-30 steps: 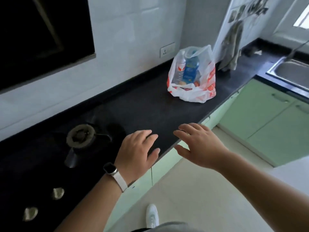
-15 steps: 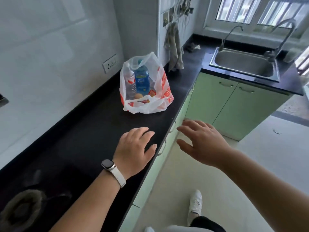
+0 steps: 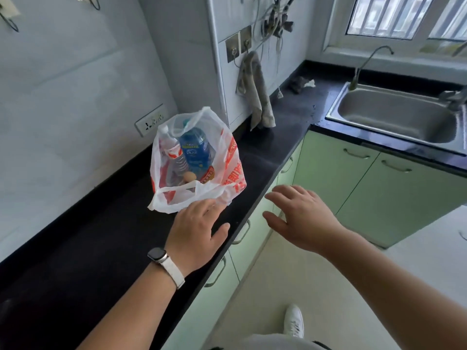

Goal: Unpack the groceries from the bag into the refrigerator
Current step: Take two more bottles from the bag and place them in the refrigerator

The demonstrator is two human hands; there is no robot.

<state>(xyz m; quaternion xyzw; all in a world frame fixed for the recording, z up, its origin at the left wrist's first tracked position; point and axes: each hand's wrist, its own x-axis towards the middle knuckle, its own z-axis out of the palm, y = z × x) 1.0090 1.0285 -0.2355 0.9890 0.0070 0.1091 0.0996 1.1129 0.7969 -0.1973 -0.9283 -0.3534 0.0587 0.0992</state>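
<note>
Bag (image 3: pixel 228 173) sits near countertop (image 3: pixel 267 147) edge; left hand (image 3: pixel 194 228) and right hand (image 3: pixel 300 218) spread, holding nothing.

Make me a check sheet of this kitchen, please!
Surface: black counter; a white-and-red plastic bag stands on it.
Job's things: the bag is open on top and holds a blue bottle, a clear bottle and a brown egg-like thing; refrigerator not in view.
Clutter: crumpled rag at the counter's far end; grey cloth hanging from a hook.
Hands: left hand, fingers straight, at the bag's near edge; right hand, fingers spread, holding nothing.
Cables: wires hanging above the cloth.
Surroundings: steel sink, green cabinets, window, socket.
</note>
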